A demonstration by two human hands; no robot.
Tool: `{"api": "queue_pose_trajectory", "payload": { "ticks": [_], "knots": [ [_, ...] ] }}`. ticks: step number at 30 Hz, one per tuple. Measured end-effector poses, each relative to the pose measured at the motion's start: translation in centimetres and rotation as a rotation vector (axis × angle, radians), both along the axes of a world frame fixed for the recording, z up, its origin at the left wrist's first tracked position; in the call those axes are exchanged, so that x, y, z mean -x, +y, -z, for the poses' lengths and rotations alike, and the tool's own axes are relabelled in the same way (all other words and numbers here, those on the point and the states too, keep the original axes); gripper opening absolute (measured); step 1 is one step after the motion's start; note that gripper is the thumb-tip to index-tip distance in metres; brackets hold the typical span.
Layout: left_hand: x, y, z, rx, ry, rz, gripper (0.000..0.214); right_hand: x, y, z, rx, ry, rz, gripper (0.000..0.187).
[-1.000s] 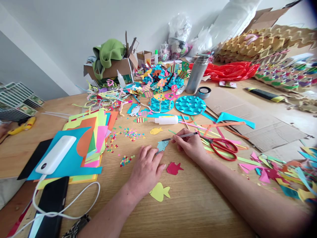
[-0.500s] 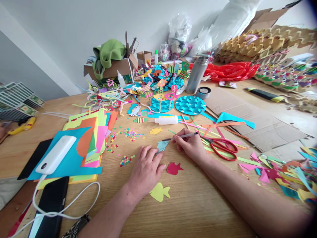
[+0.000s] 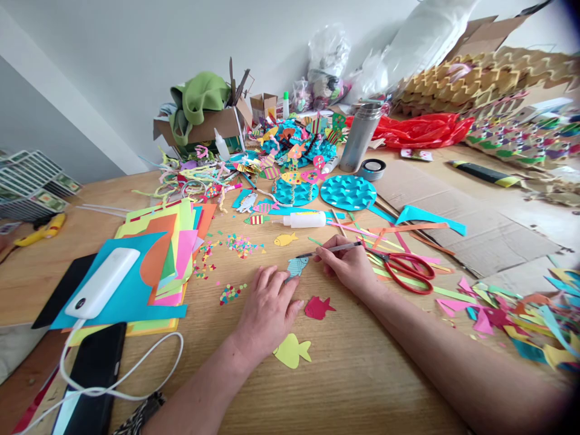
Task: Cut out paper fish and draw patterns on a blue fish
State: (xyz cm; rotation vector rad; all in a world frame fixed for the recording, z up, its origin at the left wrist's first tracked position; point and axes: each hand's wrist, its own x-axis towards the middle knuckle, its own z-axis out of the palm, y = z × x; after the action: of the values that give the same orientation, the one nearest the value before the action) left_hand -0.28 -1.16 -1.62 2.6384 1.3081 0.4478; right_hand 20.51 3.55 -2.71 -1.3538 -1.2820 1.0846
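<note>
My right hand (image 3: 347, 263) is closed round a slim dark pen (image 3: 338, 248), its tip at the upper edge of a small light-blue paper fish (image 3: 298, 266) marked with drawn lines. Fingertips of my left hand (image 3: 270, 302) lie flat against that fish's lower left side, fingers spread on the wood. Beside the left thumb is a red paper fish (image 3: 319, 307). A yellow-green paper fish (image 3: 292, 351) lies partly under the left wrist. Above the blue fish is an orange-yellow paper fish (image 3: 285, 240) with drawn details.
Red-handled scissors (image 3: 410, 269) lie right of my right hand, near paper strips and scraps (image 3: 502, 308). A white glue bottle (image 3: 307, 219) lies beyond the fish. At left are stacked coloured paper (image 3: 122, 266), a power bank (image 3: 104, 283) and a cabled phone (image 3: 93, 374). A steel flask (image 3: 361, 138) stands behind.
Both hands, the pen and the paper fish stay in practically the same places. At the far left edge, a bit of another person's hand near the yellow tool has mostly gone from view.
</note>
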Motion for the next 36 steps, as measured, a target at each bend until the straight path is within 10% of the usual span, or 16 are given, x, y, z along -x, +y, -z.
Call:
{"api": "queue_pose_trajectory", "payload": {
  "ticks": [36],
  "knots": [
    [-0.03,-0.01,-0.09,-0.008,0.002,0.000,0.034,0.01,-0.06,-0.18,-0.015,-0.024,-0.028,0.025]
  ]
}}
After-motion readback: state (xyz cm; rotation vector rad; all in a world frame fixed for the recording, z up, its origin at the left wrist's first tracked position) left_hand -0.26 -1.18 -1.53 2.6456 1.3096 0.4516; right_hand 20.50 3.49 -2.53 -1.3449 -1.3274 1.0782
